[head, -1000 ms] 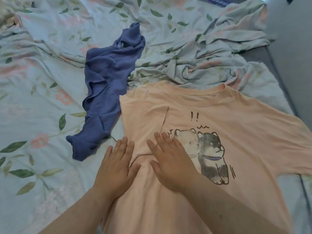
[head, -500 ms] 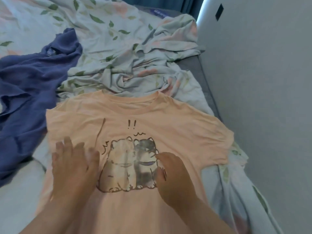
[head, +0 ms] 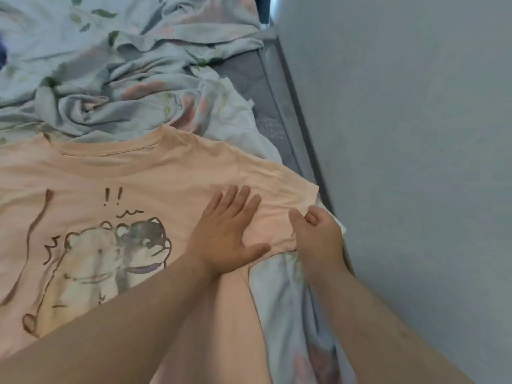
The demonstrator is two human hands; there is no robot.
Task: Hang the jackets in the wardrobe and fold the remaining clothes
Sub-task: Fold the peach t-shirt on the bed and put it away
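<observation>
Two exclamation marks "!!" printed on peach T-shirt (head: 171,178), above cartoon animals.

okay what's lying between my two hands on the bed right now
In the head view, only the peach T-shirt's sleeve lies there. Your left hand presses flat on it, and your right hand pinches the sleeve's edge.
</observation>
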